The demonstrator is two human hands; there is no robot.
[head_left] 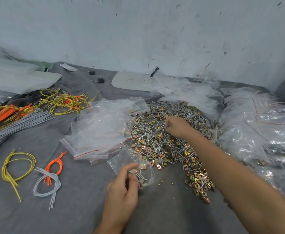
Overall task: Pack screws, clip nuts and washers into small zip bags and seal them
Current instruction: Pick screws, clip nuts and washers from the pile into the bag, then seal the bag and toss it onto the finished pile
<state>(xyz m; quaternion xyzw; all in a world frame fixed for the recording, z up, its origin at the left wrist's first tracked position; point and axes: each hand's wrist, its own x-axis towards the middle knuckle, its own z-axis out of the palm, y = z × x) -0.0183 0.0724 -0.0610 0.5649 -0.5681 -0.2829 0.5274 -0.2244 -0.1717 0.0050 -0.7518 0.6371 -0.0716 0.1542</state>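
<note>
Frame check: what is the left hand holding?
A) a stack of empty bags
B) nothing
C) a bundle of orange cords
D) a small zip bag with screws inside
D: the left hand pinches a small zip bag with screws visible inside it, while the right hand reaches into the hardware pile.

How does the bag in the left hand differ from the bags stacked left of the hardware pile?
The held bag already has screws inside; the stacked bags look empty. The held bag is crumpled and pinched by the left hand; the stacked bags lie flat on the grey cloth. Both are small clear plastic bags.
</note>
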